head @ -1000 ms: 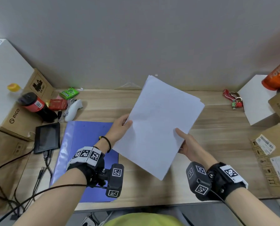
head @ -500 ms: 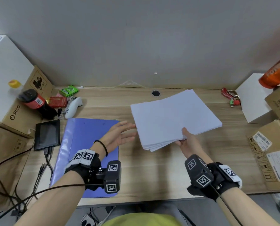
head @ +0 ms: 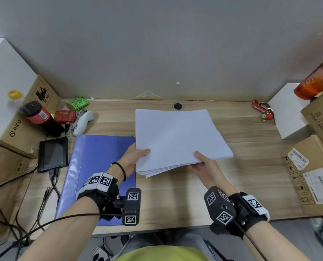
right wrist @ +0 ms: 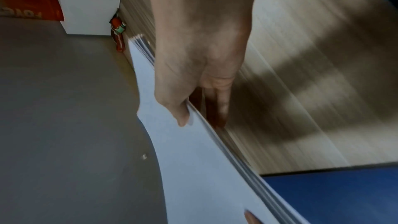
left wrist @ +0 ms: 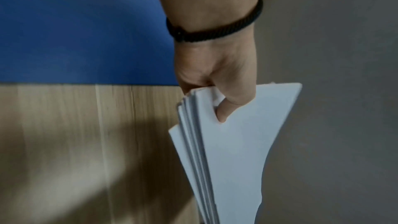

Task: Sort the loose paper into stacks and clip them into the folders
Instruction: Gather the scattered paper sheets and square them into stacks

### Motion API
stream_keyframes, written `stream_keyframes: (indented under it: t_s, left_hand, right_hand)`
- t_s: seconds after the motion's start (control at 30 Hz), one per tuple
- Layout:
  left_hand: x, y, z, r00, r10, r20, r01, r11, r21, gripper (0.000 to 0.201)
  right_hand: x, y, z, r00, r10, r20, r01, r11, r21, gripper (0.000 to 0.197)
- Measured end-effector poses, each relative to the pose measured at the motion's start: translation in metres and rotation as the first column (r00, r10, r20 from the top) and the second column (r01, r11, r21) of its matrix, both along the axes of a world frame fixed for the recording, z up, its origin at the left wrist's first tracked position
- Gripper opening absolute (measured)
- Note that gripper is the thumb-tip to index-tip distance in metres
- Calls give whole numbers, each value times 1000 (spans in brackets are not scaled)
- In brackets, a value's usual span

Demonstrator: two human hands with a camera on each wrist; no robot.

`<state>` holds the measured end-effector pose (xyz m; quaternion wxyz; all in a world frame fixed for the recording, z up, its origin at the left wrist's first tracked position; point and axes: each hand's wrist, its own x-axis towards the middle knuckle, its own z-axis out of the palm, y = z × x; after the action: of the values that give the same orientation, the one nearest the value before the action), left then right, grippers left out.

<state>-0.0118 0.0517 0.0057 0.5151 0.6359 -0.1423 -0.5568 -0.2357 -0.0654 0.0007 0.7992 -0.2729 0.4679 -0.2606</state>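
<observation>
A stack of white paper point(head: 177, 136) is held flat above the middle of the wooden desk point(head: 247, 166). My left hand point(head: 134, 157) pinches its near left edge, thumb on top, fingers beneath. My right hand point(head: 204, 162) grips the near right edge the same way. In the left wrist view the stack of paper point(left wrist: 232, 151) shows slightly fanned sheets under the left hand point(left wrist: 217, 94). The right wrist view has the right hand point(right wrist: 193, 83) with its thumb on the stack of paper point(right wrist: 193, 151). A closed blue folder point(head: 93, 166) lies on the desk to the left, partly under my left wrist.
Left of the folder sit a small black screen point(head: 53, 153) with cables, a white controller point(head: 82, 121), a red can point(head: 38, 115) and cardboard boxes point(head: 12, 129). At the right stand a white box point(head: 286, 113), red keys point(head: 263, 110) and more cartons point(head: 316, 172).
The paper went from tilted upright to lying flat. My left hand let go half a second ago and now holds the stack's left edge again; the stack has turned squarer to me.
</observation>
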Motion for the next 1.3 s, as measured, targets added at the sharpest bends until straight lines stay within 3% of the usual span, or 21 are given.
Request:
stream_keyframes:
  t_s: [0.1,0.2,0.27,0.33,0.4,0.5,0.57,0.63,0.73,0.8,0.97,1.1,1.3]
  left_hand:
    - [16,12,-3,994,-62,90,57,997,51,42]
    - [31,30,-11,988,-154,29,152,985,79,55]
    - [35,38,-14,972,-232,-38,234,966,108,60]
    - [32,39,-14,945,-317,-79,325,936,136,52]
    - [25,34,-13,927,-366,-84,375,911,169,44]
    - [14,16,-8,925,-377,45,352,896,272,42]
    - [9,3,-1,935,-312,168,258,924,283,41]
    - [4,-8,10,945,-178,276,129,974,184,40]
    - [3,-22,30,930,69,360,-73,997,-2,32]
    - [5,-25,36,914,159,374,-140,987,-78,29]
    - [6,-15,19,905,110,410,-105,994,-36,34]
    - [4,-16,11,905,136,403,-143,990,-14,40]
    - [-1,-28,18,913,258,317,-270,963,-6,25]
  right_hand:
    - [-26,-9,-9,996,-83,17,82,995,58,28]
    - [-53,-14,-16,997,-60,-44,66,989,130,35]
    - [-65,-13,-18,967,78,-242,-46,990,133,24]
    - [-74,-11,-22,882,257,-395,-232,966,111,20]
    - [-71,-7,-18,813,382,-439,-383,919,90,11]
    - [-57,-9,-11,772,394,-499,-430,902,48,18]
    - [-44,-16,-7,770,317,-553,-418,907,-62,18]
    - [-34,-26,-3,804,169,-570,-339,918,-206,21]
    - [-23,-40,22,906,-7,-423,-177,902,-394,24]
    - [-21,-46,33,925,-51,-377,-132,887,-442,26]
    - [-28,-47,21,889,-43,-455,-168,896,-412,34]
    - [-24,-45,14,882,-63,-467,-145,907,-396,29]
    - [-15,-54,27,863,-133,-488,-81,916,-392,17]
